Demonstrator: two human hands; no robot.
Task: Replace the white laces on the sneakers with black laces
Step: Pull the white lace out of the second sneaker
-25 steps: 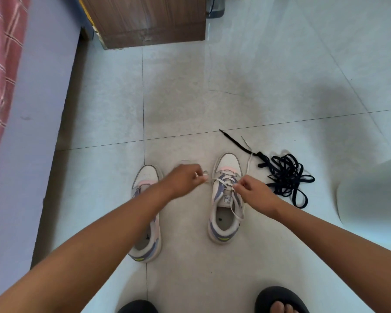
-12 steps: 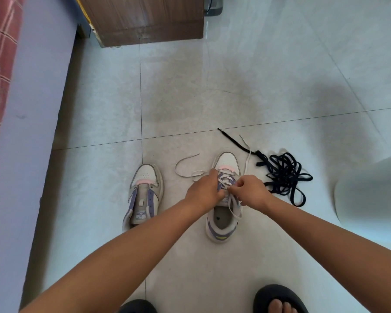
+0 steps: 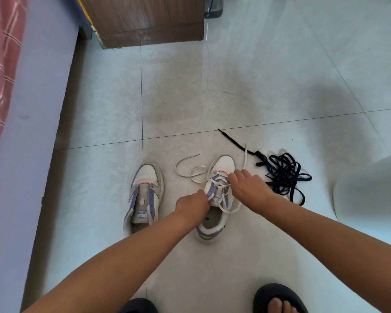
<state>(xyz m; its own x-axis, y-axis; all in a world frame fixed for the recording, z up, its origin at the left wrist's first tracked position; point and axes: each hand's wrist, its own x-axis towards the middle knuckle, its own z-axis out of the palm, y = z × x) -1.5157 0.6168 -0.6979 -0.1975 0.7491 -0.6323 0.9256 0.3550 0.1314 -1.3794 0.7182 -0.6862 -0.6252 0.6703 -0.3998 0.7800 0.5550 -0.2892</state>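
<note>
So the right-hand sneaker (image 3: 215, 199) sits on the tiled floor (image 3: 246, 91), toe pointing away, and its white lace (image 3: 191, 171) is partly undone: one loose end curls over the floor to its left, another thin end runs up past the toe on the right, and a loop hangs off the right side near the collar. Left hand (image 3: 191, 205) is on the sneaker's left edge, fingers curled in a closed grip on the eyelet flap by the tongue. Right hand (image 3: 250, 186) is over the upper eyelets, fingertips down in the lacing, grip pinching the white lace there as far as I can tell. The other sneaker (image 3: 145, 195) stands just to the left, already with no lace in it, tongue showing. The black laces (image 3: 282, 175) lie in a tangled pile on the floor just right of the hands, one end stretched out toward the tile seam. Further out: a wooden cabinet (image 3: 145, 19) at the top, a bed edge with pink checked fabric (image 3: 0, 64) on the left, and black slippers (image 3: 278, 298) at the bottom
</note>
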